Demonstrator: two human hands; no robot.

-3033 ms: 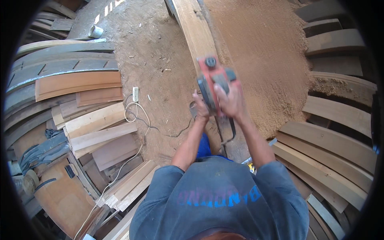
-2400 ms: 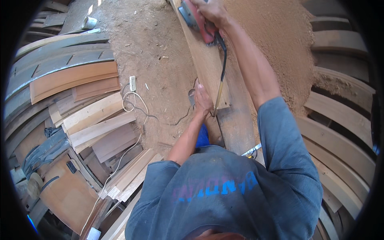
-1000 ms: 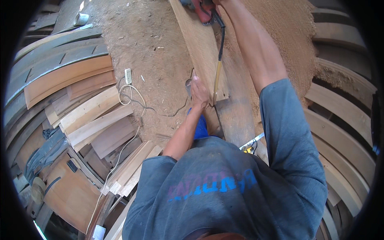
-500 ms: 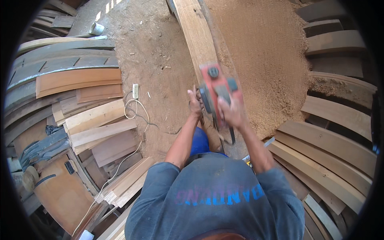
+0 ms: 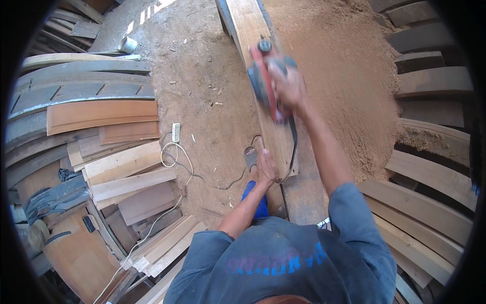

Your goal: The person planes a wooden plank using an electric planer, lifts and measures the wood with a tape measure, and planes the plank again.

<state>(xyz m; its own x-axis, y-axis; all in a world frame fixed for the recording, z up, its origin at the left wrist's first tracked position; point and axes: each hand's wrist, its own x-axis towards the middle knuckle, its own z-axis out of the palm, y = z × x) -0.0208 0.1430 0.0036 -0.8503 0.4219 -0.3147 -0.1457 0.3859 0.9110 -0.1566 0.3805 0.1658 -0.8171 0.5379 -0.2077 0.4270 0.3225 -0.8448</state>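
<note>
Now R hand (image 5: 289, 87) clasps red planer (image 5: 264, 67); L hand (image 5: 266, 168) at board (image 5: 280, 141), grip unclear.

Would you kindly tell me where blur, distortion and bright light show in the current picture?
Head view: the red power tool and right hand are motion-blurred, the left hand looks sharper; head view: boards at right look bowed near the dark fisheye rim; head view: bright light patches fall on the floor at upper left.

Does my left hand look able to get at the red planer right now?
Probably yes: only a bare stretch of board seems to separate your left hand from the planer, which your right hand grips.
</note>
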